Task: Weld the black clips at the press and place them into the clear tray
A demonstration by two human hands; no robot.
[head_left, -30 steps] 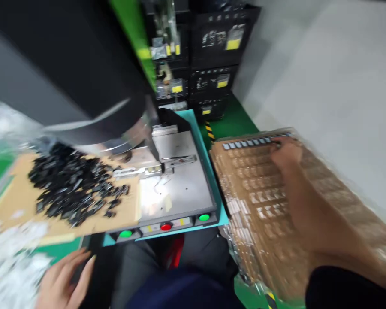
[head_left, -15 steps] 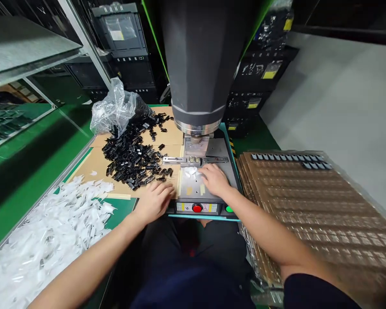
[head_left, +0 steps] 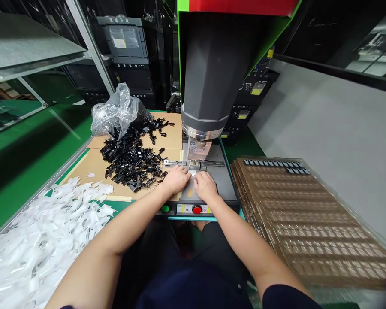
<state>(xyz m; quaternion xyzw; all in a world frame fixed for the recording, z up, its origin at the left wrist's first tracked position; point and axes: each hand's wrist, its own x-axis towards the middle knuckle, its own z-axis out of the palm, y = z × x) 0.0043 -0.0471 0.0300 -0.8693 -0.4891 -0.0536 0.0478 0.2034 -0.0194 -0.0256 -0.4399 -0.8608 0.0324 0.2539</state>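
Head view: half a second ago my left hand (head_left: 176, 179) was by the cardboard's (head_left: 98, 171) near edge; now it has come across to the press's metal plate (head_left: 225, 182), facing my right hand (head_left: 206, 187). My fingers are bent and close together on both sides, the fingertips meeting at a small white piece (head_left: 192, 173) just on my side of the clamp fixture (head_left: 194, 165). Whether either hand pinches it, I cannot tell, as my fingers cover most of it. My left wrist has uncovered the left green button (head_left: 165, 208), while my right arm now hides the other one. The tray's (head_left: 292, 206) grey-blue parts (head_left: 273, 163) look unchanged.

The press head (head_left: 206, 81) hangs over the fixture, just beyond my fingertips. Black clips (head_left: 131, 165) spread close to my left hand. On the right, bare plate runs to its edge, with the tray stack beyond. The panel with the red button (head_left: 197, 209) bounds the plate's near side, between my forearms.
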